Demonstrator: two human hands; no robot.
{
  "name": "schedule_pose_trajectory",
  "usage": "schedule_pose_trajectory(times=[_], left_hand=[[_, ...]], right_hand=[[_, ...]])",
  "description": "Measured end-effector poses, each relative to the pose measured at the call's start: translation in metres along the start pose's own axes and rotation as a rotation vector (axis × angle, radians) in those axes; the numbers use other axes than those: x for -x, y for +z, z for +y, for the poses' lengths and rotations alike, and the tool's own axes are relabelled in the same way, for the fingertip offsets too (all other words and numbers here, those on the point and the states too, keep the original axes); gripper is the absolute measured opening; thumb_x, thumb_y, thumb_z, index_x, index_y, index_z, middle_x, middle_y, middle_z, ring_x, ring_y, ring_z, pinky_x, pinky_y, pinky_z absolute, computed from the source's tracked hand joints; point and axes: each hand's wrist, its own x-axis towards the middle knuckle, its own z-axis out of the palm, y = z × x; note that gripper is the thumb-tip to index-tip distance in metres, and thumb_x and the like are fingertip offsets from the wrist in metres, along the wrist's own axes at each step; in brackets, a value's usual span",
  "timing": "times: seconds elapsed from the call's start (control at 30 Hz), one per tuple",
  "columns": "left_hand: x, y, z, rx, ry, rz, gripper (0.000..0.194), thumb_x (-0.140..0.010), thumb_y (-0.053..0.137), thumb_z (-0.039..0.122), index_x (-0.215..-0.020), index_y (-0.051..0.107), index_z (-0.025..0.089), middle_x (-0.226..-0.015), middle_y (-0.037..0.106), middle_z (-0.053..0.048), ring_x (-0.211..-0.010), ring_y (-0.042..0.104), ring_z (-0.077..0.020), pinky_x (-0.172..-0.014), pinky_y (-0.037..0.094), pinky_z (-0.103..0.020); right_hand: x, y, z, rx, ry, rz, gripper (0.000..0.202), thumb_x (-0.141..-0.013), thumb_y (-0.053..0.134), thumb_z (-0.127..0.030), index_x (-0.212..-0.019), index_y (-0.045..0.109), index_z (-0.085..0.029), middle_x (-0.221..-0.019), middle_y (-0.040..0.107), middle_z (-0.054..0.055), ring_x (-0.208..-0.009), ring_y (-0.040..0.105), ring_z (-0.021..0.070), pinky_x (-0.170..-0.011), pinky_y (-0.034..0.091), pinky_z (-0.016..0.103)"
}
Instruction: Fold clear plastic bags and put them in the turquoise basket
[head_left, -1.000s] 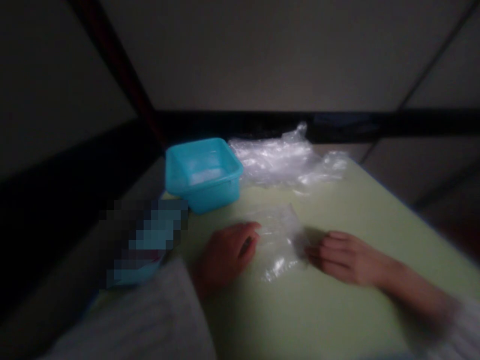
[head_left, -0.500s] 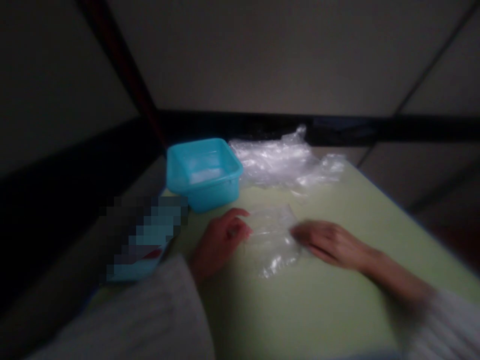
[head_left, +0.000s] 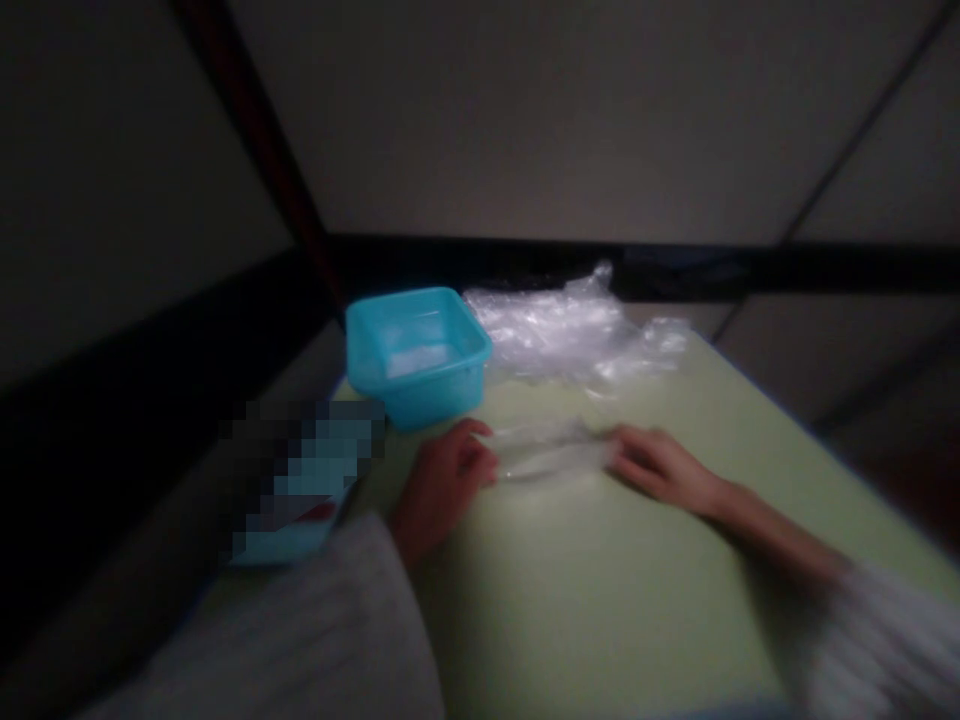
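A clear plastic bag (head_left: 553,452) lies between my hands over the green tabletop (head_left: 592,610), gathered into a narrow band. My left hand (head_left: 450,475) is curled at the bag's left end, with thumb and fingers closed on its edge. At the right end, my right hand (head_left: 656,465) pinches the bag between its fingertips. The image is dim and a little blurred, so the bag's exact folds are hard to make out.
Beyond my left hand stands a turquoise plastic basket (head_left: 446,395) with something pale on its bottom. Right of it is a heap of crumpled clear plastic (head_left: 562,335). A pixelated item (head_left: 307,500) lies at the left edge of the table.
The bag was spread wider toward me and is now a narrower band. My right hand has shifted slightly right and up. The whole view has moved a little.
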Motion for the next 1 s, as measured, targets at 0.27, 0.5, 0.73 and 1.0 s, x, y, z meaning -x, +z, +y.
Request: schedule_pose_trajectory(times=[0.27,0.5,0.73,1.0], left_hand=[[-0.004,0.000,-0.003,-0.108,0.024,0.061,0.021,-0.079,0.045,0.020,-0.100,0.047,0.020,-0.070,0.059,0.003,-0.060,0.063,-0.0136,-0.049,0.040,-0.020],[-0.004,0.001,-0.003,-0.060,0.008,0.053,0.025,-0.078,0.044,0.016,-0.103,0.043,0.020,-0.069,0.053,0.005,-0.059,0.061,-0.0123,-0.053,0.043,-0.021],[-0.004,0.002,-0.004,-0.059,0.011,0.052,0.024,-0.078,0.046,0.015,-0.101,0.044,0.020,-0.068,0.053,0.006,-0.057,0.061,-0.0129,-0.055,0.045,-0.023],[-0.005,0.000,-0.006,-0.014,-0.031,0.040,0.023,-0.078,0.047,0.018,-0.101,0.043,0.019,-0.069,0.051,0.006,-0.058,0.063,-0.0131,-0.053,0.044,-0.022]], right_hand=[[-0.027,0.009,-0.006,-0.484,0.344,0.108,0.032,-0.075,0.059,-0.043,-0.083,0.038,-0.021,-0.052,0.047,-0.007,-0.042,0.036,0.0066,-0.039,0.024,0.018],[-0.031,0.021,0.002,-0.372,0.464,0.320,0.037,-0.066,0.060,-0.039,-0.086,0.032,-0.023,-0.055,0.053,-0.006,-0.042,0.042,0.0090,-0.038,0.029,0.019],[-0.031,0.025,0.003,-0.194,0.406,0.356,0.028,-0.068,0.054,-0.030,-0.088,0.036,-0.022,-0.058,0.055,-0.004,-0.045,0.048,0.0124,-0.041,0.033,0.022],[-0.030,0.029,0.009,0.184,0.238,0.337,0.019,-0.071,0.051,-0.015,-0.088,0.045,-0.019,-0.071,0.057,0.001,-0.062,0.053,0.0158,-0.055,0.041,0.026]])
